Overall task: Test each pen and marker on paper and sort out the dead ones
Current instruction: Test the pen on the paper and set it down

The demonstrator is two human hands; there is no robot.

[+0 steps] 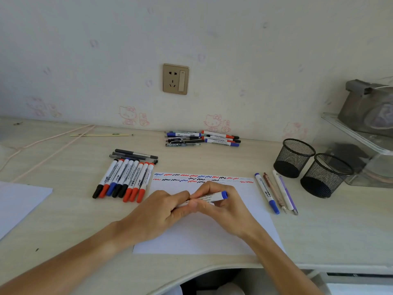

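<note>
Pale wood-grain laminate covers the desk (212,158), which meets a wall papered with faint pink cartoon cats; a brushed-gold wall socket (175,79) sits square in the wall above.

From the head camera, a smooth white sheet of paper (204,233) lies flat at the desk's near edge, its top strip filled with short blue, red and black squiggles (202,178). Over the sheet both hands meet on one whiteboard marker (212,196), a white cylinder with a blue end plug pointing right. The right hand (221,206) curls its fingers around the barrel; the left hand (155,213) pinches the marker's other end between thumb and fingers, and that end is hidden, so I cannot tell whether the cap is on.

Left of the paper, a tidy row of markers (125,179) lies side by side with black, red and blue caps toward the person, and a few slim grey pens (136,155) lie crosswise behind it. By the wall sits a loose pile of pens and markers (202,138). Right of the paper, a blue-capped marker (266,192) lies beside three slender pens (280,191). Two round black wire-mesh pen cups (312,167) stand beyond them, touching each other. A second white sheet (19,205) lies at the left edge.
</note>
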